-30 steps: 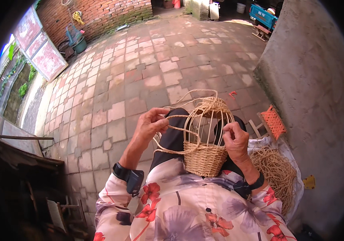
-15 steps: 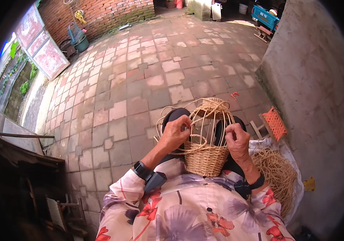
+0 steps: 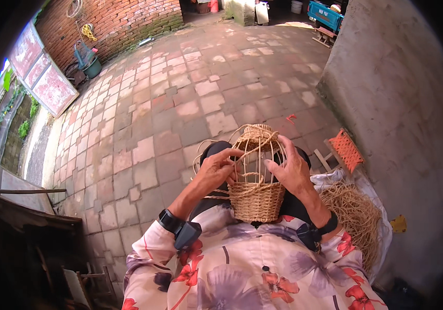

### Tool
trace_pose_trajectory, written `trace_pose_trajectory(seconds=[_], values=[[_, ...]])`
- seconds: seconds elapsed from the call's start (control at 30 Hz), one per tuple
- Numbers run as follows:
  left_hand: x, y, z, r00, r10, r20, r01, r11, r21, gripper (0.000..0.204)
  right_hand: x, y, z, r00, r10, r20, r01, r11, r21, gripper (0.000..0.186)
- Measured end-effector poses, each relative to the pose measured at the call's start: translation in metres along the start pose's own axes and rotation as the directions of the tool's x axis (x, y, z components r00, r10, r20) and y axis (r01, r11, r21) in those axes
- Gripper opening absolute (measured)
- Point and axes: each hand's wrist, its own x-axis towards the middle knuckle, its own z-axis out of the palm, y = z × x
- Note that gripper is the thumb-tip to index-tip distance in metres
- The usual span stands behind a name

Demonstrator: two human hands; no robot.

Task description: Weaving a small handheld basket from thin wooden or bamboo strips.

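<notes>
Between my knees stands a tan woven basket (image 3: 256, 204), dense at the base, with upright bare ribs above. The ribs run up to a smaller woven ring (image 3: 258, 135) wrapped with twisted cord. On the left side of the ribs, my left hand (image 3: 216, 168) is closed, its fingers pinching a straw cord; the fingertips are partly hidden. To the right of the ribs, my right hand (image 3: 293, 173) has thumb and index finger spread apart, the index near the ring. Loose cord ends loop out past my left knee.
A heap of loose straw strands (image 3: 350, 217) lies on a white sack at my right. Beyond it sits a small stool with an orange woven seat (image 3: 346, 150), close to a grey wall (image 3: 387, 93). Dark wooden furniture (image 3: 35, 222) stands at left. Paving tiles (image 3: 159, 124) cover the yard.
My right hand has opened and moved up along the ribs toward the woven ring. The left hand stays at the left ribs, its index finger now stretched further across. The view has shifted slightly.
</notes>
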Motion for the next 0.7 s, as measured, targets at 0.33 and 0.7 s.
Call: trace_pose_trajectory(seconds=[0.33, 0.7], values=[[-0.030, -0.056, -0.129, 0.761, 0.496, -0.418, 0.025, 0.621, 0.783, 0.016, 0.005, 0.009, 0.003, 0.999, 0.049, 0.007, -0.049, 0.996, 0.071, 0.067], [-0.111, -0.059, -0.290, 0.647, 0.422, -0.635, 0.620, 0.194, 0.761, 0.038, 0.008, 0.014, 0.002, 0.997, 0.068, 0.027, -0.070, 0.995, 0.064, 0.067]])
